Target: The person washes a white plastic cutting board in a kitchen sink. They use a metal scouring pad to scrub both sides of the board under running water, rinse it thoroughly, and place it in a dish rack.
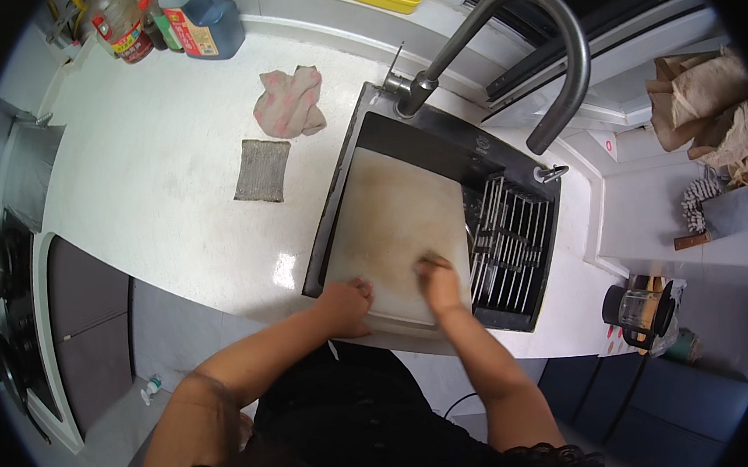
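A large pale cutting board (395, 223) with brownish stains lies across the left part of the dark sink (379, 128). My left hand (347, 308) grips the board at its near left edge, fingers curled over it. My right hand (439, 286) is closed and pressed low on the board's face, toward its right side. Something small and dark shows at its fingertips, but it is blurred and I cannot make out what it is.
A black faucet (567, 60) arches over the sink's far side. A wire rack (507, 245) stands in its right part. On the white counter lie a grey scouring cloth (262, 170) and a crumpled pinkish rag (290, 102). Bottles (202, 23) stand far left; a glass jug (639, 309) is at right.
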### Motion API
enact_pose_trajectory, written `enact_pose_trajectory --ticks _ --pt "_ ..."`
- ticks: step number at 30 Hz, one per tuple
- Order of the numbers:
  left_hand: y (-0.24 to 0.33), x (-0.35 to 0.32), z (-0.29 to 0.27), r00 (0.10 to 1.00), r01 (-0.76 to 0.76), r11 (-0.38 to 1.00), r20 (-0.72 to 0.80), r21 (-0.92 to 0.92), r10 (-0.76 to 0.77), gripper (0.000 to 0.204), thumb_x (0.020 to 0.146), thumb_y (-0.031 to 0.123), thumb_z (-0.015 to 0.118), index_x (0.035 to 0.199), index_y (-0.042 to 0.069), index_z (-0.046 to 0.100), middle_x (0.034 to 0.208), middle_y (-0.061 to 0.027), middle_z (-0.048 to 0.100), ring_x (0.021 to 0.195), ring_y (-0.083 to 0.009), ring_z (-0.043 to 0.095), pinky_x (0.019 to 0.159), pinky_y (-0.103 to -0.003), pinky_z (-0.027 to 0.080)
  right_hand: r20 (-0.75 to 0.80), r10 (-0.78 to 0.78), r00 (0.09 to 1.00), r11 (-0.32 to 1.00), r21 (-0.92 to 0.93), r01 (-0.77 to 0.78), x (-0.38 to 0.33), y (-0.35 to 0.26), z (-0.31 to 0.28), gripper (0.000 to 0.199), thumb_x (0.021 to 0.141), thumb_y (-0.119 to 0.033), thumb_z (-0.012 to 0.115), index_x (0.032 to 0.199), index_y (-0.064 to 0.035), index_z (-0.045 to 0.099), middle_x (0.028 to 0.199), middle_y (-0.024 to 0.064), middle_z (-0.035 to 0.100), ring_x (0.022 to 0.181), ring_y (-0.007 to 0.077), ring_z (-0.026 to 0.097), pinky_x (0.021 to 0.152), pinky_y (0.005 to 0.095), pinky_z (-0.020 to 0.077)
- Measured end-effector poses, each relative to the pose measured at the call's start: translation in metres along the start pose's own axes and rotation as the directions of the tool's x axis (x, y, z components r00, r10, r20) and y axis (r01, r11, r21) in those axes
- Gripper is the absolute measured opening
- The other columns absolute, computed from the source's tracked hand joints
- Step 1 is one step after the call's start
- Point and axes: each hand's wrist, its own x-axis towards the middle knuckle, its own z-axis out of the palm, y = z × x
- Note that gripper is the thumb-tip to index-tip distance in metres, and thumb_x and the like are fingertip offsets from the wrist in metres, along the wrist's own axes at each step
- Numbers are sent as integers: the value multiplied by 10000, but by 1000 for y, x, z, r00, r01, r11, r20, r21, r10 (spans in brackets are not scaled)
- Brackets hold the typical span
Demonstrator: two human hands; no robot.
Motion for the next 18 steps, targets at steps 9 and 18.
enact_pose_trajectory --ticks 9,18 --pt "9 11 -23 977 65 996 205 -53 -53 715 716 541 651 1167 -8 564 1289 -145 525 1226 -288 474 930 -365 458 -51 -64 997 995 68 67 13 -71 31 65 695 -33 567 679 -65 621 724 165 599 727 353 598 662 435 494" --pt "6 12 -11 999 -17 999 50 36 15 693 708 543 656 1144 10 582 1261 -139 545 1195 -271 504 896 -368 478 -37 72 997 996 -50 -74 -10 -20 22 69 704 -64 557 652 -39 594 717 196 595 682 370 593 628 446 485"
